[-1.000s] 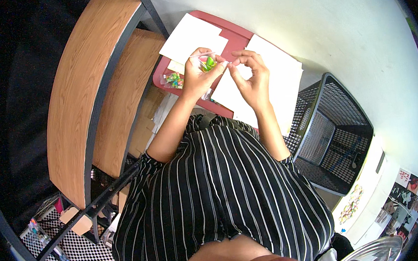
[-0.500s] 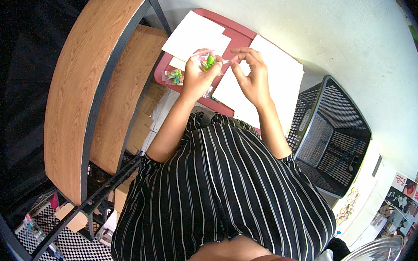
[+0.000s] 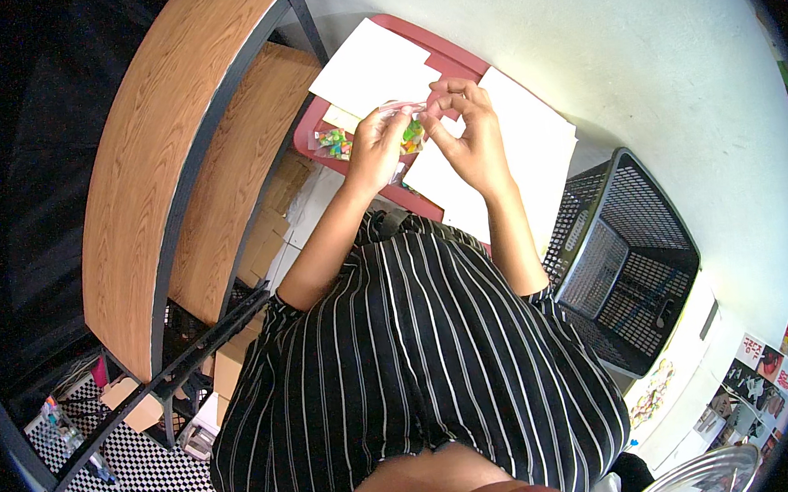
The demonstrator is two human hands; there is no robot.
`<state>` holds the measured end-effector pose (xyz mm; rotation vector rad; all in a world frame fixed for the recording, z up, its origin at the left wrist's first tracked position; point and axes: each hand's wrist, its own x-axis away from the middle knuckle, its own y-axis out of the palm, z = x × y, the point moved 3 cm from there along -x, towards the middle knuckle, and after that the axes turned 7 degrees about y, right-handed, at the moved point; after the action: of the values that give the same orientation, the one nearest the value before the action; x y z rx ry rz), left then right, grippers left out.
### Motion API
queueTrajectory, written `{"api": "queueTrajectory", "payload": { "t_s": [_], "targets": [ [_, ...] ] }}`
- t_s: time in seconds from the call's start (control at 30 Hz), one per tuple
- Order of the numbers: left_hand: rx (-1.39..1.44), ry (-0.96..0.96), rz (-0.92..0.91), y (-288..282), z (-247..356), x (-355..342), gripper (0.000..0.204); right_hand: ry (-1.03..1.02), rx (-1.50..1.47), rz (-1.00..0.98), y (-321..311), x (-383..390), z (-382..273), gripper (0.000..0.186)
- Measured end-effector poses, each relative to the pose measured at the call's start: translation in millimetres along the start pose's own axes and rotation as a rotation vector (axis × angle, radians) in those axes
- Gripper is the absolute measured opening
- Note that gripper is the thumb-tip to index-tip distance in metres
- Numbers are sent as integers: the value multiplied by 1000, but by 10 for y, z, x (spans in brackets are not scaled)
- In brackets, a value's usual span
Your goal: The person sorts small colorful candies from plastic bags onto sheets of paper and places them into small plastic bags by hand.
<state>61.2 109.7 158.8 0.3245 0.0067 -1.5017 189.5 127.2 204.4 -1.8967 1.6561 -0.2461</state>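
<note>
Above a red table [image 3: 413, 198], a small clear zip bag [image 3: 414, 135] hangs between my two hands, with bright green and other coloured small pieces inside. My left hand [image 3: 374, 146] grips its left side, thumb on top. With thumb and forefinger, my right hand [image 3: 467, 134] pinches the bag's top edge near its right end; the other fingers curl loosely. What the small pieces are is too small to tell. A second clear bag of multicoloured pieces [image 3: 334, 143] lies on the table just left of my left hand.
White paper sheets [image 3: 370, 63] lie at the table's far left, and a stack of white paper [image 3: 526, 157] covers its right side. A black plastic basket [image 3: 631, 264] stands at the right. Wood-topped shelves [image 3: 174, 152] rise on the left. A pale wall borders the far side.
My right hand has closed in to pinch the bag's top edge. The bag, earlier bunched in my left hand, now hangs down between both hands with its pieces lower.
</note>
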Motion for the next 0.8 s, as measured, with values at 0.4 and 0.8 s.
{"api": "queueTrajectory", "payload": {
  "t_s": [0.4,0.8],
  "targets": [
    [-32,-128,15,6,7,37,29,-10,61,44,-34,-22,-12,13],
    [-47,-138,-9,21,-7,54,30,-6,70,22,-56,-23,14,13]
  ]
}}
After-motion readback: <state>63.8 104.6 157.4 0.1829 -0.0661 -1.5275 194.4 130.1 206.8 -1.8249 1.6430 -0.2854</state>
